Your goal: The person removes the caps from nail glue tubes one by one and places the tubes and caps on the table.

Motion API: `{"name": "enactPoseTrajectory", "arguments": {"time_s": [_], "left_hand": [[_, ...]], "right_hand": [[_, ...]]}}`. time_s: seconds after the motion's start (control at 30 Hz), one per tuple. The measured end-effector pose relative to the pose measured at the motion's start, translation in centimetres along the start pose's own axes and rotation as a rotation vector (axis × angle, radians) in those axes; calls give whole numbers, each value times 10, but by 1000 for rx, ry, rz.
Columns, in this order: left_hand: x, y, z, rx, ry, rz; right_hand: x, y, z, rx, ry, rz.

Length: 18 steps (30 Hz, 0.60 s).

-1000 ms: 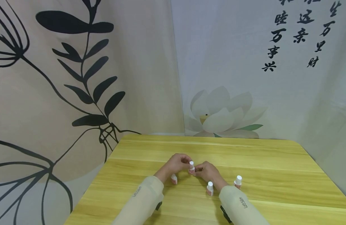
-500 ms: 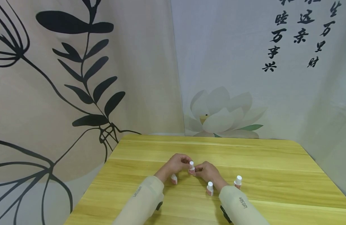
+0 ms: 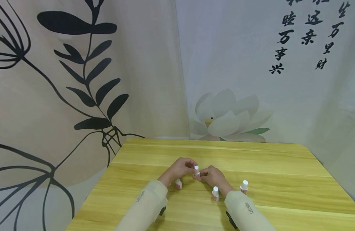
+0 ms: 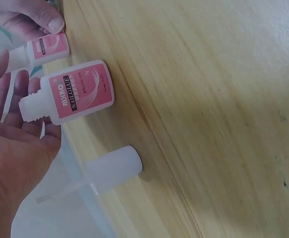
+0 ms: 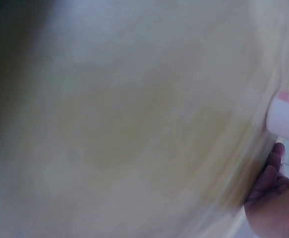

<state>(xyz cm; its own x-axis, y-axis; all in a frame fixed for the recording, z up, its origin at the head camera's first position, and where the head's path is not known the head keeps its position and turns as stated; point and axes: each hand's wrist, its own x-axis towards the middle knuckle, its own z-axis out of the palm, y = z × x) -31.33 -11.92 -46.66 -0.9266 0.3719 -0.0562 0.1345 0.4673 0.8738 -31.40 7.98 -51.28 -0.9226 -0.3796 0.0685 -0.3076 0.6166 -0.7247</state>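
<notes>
A small white nail glue bottle (image 3: 196,173) with a pink label stands upright on the table between both hands. My left hand (image 3: 181,167) pinches its white cap. With thumb and fingers, my right hand (image 3: 212,176) holds the same bottle low down, near its base. Closest to the left hand in the left wrist view is an uncapped nail glue bottle (image 4: 82,91), its threaded neck bare. Beside that, a white brush cap (image 4: 115,168) stands on the table with its brush pointing up; the left forearm mostly hides it in the head view.
Two more capped bottles stand near the right forearm: one white-capped bottle (image 3: 215,193) on its inner side, another capped bottle (image 3: 244,186) on its outer side. The wooden table (image 3: 270,163) reaches back to a printed curtain (image 3: 154,80).
</notes>
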Motion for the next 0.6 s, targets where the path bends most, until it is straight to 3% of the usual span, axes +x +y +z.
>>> {"name": "enactPoseTrajectory", "arguments": {"time_s": [0.27,0.6], "left_hand": [[3,-4,-1,11,-9,-3],[3,-5,2,0,-2,-16]], "right_hand": [[1,-1,0,-20,4,28],[1,2,1,-2,-1,-19]]}}
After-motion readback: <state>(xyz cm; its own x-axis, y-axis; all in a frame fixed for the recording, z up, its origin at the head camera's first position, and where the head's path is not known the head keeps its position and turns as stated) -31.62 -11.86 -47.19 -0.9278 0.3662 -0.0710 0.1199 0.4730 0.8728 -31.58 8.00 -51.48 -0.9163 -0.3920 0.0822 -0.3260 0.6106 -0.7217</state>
